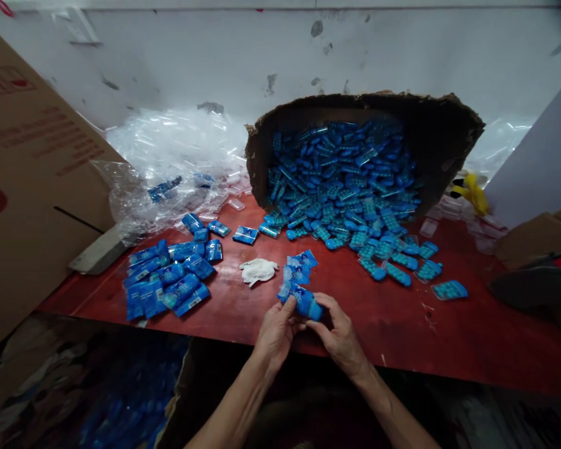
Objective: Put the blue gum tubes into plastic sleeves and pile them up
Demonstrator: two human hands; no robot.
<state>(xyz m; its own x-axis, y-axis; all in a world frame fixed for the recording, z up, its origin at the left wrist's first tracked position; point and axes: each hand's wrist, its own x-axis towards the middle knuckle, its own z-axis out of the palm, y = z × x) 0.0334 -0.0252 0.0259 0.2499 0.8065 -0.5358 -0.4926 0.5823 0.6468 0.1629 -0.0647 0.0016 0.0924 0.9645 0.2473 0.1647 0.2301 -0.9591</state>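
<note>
Close to the table's front edge, my left hand (277, 329) pinches a printed blue wrapper (295, 298) between thumb and fingers. A small plastic case with a light-blue end (315, 311) sits partly inside the wrapper's right side. My right hand (340, 333) grips that blue end with thumb and fingertips. Just beyond my hands lie several flat blue wrappers (298, 268), overlapping one another. To their left is a crumpled white cloth or glove (258, 270). A heap of filled blue packets (168, 280) lies farther left.
A torn-edged cardboard box (449, 134) lies open toward me, with blue cases (341, 174) spilling onto the red table (243, 315). Clear plastic bags (177, 143) are piled at back left. A large carton (32, 162) stands left; a dark object (528, 280) sits right.
</note>
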